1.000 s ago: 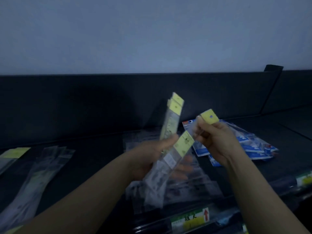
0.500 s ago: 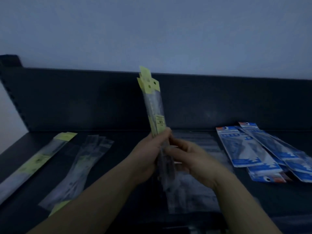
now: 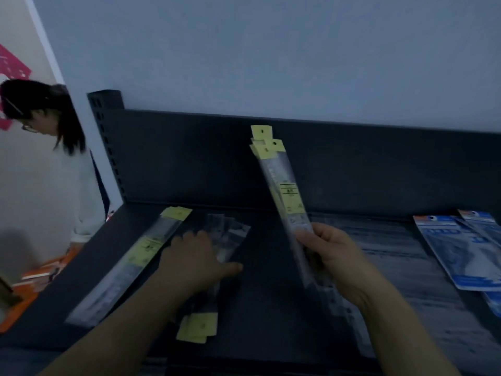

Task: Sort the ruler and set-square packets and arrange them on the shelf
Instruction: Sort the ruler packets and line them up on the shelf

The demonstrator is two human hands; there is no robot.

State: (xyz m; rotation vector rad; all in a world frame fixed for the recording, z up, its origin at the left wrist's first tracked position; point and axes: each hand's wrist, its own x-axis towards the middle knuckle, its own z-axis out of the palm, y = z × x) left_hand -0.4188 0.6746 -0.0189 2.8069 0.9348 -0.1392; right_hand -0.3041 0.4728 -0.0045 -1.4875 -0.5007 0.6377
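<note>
My right hand [image 3: 333, 256] is shut on a bundle of long clear ruler packets [image 3: 284, 191]. The bundle stands tilted above the dark shelf [image 3: 271, 308], yellow tags at its top. My left hand [image 3: 193, 256] lies flat, fingers apart, on a pile of clear ruler packets [image 3: 230, 234] whose yellow tags [image 3: 199, 327] point toward me. To its left, one long ruler packet with yellow labels [image 3: 135, 261] lies diagonally. At the far right sit blue set-square packets [image 3: 461, 248].
The shelf's dark back panel [image 3: 189, 164] rises behind, with a slotted upright post [image 3: 105, 137] at its left end. More clear packets [image 3: 379, 240] lie flat right of my right hand. A person in white [image 3: 54, 147] stands beyond the shelf's left end.
My left hand has let go of the bundle and dropped onto the pile on the shelf. My right hand now holds the bundle alone. The view has swung left.
</note>
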